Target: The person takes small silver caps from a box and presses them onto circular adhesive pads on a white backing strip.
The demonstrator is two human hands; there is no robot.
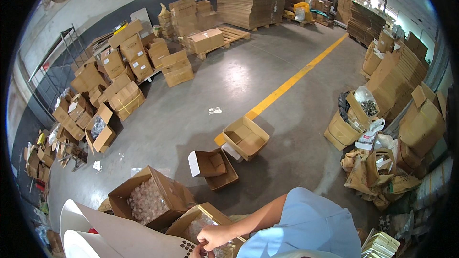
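Observation:
My right hand (213, 236) reaches leftward from a light blue sleeve (311, 224), fingers curled at the corner of a large white sheet (129, 236). That corner carries rows of small dark round dots (185, 247). The hand hovers over an open cardboard box (203, 212) holding a clear bag of small pieces. Only a sliver of fingers (197, 253) shows at the lower edge under that hand, probably my left hand, its grip hidden. A second open box (158, 196) of pale translucent pieces stands just to the left.
Two open, nearly empty boxes (246, 136) (213, 167) lie on the grey concrete floor by a yellow line (287, 86). Stacks of cartons (124, 62) line the left wall, pallets of flat cardboard (248, 0) stand at the back, and bags and boxes (377, 162) crowd the right.

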